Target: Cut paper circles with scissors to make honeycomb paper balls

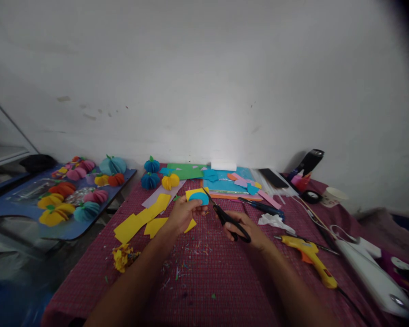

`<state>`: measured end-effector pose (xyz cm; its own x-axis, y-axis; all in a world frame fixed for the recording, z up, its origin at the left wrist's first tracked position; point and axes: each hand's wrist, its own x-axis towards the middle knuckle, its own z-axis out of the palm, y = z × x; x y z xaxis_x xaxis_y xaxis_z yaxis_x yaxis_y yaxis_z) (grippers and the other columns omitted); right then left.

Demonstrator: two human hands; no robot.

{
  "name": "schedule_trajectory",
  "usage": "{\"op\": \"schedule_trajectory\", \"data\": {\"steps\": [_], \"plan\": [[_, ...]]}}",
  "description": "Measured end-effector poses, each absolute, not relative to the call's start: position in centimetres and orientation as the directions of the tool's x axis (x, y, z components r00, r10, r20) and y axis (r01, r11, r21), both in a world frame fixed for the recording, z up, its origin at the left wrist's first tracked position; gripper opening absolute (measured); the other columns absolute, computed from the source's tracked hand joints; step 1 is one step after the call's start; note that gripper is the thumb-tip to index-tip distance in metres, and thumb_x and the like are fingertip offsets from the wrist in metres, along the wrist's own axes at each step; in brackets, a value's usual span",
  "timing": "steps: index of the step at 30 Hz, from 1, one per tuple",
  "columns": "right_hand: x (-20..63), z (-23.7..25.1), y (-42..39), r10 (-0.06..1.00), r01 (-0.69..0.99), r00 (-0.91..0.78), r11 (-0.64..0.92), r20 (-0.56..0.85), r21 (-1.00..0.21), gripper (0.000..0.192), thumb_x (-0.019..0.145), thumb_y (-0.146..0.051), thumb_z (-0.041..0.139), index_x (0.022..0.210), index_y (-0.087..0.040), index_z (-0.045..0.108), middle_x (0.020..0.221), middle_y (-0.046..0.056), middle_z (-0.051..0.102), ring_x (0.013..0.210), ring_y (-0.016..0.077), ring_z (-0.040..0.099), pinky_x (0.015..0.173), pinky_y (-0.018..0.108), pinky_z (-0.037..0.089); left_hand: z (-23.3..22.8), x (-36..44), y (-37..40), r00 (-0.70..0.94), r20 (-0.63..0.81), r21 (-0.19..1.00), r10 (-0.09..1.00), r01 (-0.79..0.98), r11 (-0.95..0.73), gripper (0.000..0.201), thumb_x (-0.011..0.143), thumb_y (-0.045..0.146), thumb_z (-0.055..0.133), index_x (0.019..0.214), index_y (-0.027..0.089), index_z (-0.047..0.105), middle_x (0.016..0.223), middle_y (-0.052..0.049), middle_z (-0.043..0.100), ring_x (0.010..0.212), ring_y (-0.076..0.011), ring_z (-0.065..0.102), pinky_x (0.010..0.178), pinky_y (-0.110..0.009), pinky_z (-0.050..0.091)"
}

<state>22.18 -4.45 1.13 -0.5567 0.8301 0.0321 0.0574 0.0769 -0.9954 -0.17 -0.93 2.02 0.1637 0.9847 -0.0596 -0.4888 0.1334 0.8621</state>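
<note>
Pinched in my left hand [186, 212] are a blue paper oval [199, 197] and a yellow piece of paper [192, 192] behind it. My right hand [242, 225] grips black-handled scissors [230, 220], fingers at the handle loops. The blades point up and left, beside the right edge of the yellow paper; whether they touch it I cannot tell. Yellow paper strips [141, 219] lie left of my left hand, and a crumpled yellow paper clump [124, 257] sits near my left forearm. Tiny paper scraps [187, 254] are scattered on the cloth below my hands.
Paper pumpkins stand at the back left [150, 180] and on a blue side table [68, 230]. Coloured sheets [221, 181] lie at the back. To the right are a blue-handled tool [264, 207], a yellow glue gun [308, 256], a phone [273, 178] and a black flask [310, 161].
</note>
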Motion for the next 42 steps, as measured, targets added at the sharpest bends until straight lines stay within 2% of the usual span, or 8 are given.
{"op": "schedule_trajectory", "data": {"steps": [14,37,42], "plan": [[22.8,0.7,-4.0,0.8,0.065,-0.594,0.152,0.084,-0.986,0.034,0.089,-0.049,0.058,0.09,-0.015,0.057,0.061,-0.002,0.053,0.052,0.0102,0.046,0.05,0.023,0.034,2.1,-0.5,-1.0,0.199,-0.048,0.871,0.979,-0.472,0.138,0.023,0.065,0.022,0.077,0.08,0.011,0.063,0.071,-0.006,0.069,0.062,-0.0173,0.067,0.059,-0.028,0.052],[23.7,1.2,-3.8,0.801,0.135,-0.592,0.203,0.085,-0.97,0.033,0.089,-0.047,0.059,0.086,-0.015,0.057,0.06,-0.003,0.051,0.051,0.0091,0.045,0.049,0.022,0.032,2.1,-0.9,-0.9,0.254,-0.042,0.897,0.966,-0.415,0.148,0.02,0.068,0.023,0.075,0.08,0.012,0.062,0.069,-0.006,0.069,0.062,-0.0182,0.067,0.058,-0.028,0.051],[24.2,1.2,-3.8,0.804,0.144,-0.593,0.149,0.035,-0.978,0.034,0.087,-0.045,0.062,0.099,-0.014,0.059,0.06,-0.004,0.049,0.049,0.0082,0.042,0.047,0.021,0.031,2.1,-1.2,-0.8,0.281,-0.047,0.91,0.959,-0.384,0.157,0.021,0.068,0.024,0.075,0.08,0.011,0.063,0.068,-0.008,0.069,0.061,-0.018,0.067,0.057,-0.028,0.051]]}}
